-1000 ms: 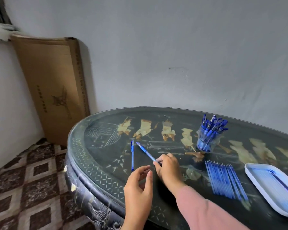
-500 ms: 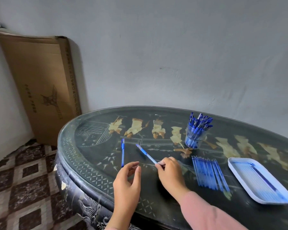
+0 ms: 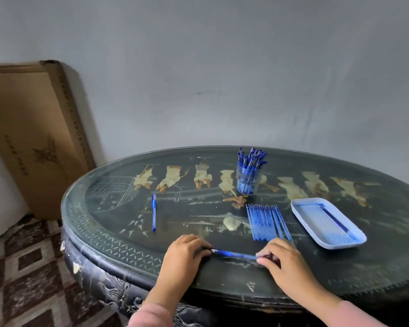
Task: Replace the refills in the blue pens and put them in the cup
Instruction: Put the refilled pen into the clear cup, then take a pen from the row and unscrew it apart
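Blue pens (image 3: 250, 159) fill the clear cup (image 3: 255, 183) far back on the table (image 3: 118, 210), refills (image 3: 326, 220) lie in the white tray (image 3: 335, 247) to its right, and near the front edge your left hand (image 3: 184, 256) and right hand (image 3: 284, 261) each pinch an end of one blue pen (image 3: 234, 254) held crosswise

Head-worn view (close) — forward, downward

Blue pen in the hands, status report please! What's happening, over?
Left hand grips one end, right hand pinches the other. Blue pen held level over the table's near edge. Nothing blocking; cup of pens stands at the back.
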Available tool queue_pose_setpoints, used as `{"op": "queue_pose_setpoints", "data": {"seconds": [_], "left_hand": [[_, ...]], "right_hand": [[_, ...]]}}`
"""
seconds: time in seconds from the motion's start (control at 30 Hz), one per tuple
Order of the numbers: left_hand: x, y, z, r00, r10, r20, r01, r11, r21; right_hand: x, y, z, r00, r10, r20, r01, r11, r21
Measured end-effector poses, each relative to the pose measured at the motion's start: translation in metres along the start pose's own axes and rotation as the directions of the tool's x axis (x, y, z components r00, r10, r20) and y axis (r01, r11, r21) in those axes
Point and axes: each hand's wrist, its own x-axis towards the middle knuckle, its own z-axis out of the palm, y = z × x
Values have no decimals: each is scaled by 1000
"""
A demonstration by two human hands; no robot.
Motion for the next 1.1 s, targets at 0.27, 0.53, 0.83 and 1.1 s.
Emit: {"op": "queue_pose_setpoints", "data": {"seconds": [0.27,0.53,0.83,1.1], "left_hand": [[-5,-3,3,998,36,-51,-40,997,-69],[1,0,7,990,121,68,-120,992,-29],[3,2,18,984,176,5,-176,984,-21],[1,6,19,982,184,-28,-182,980,78]], "right_hand": [[12,-18,19,993,-121,-11,118,986,-117],[19,-21,40,982,-146,-117,140,988,-59],[16,-27,39,968,-205,-148,185,973,-135],[17,-32,39,948,-265,-177,237,958,-164]]}}
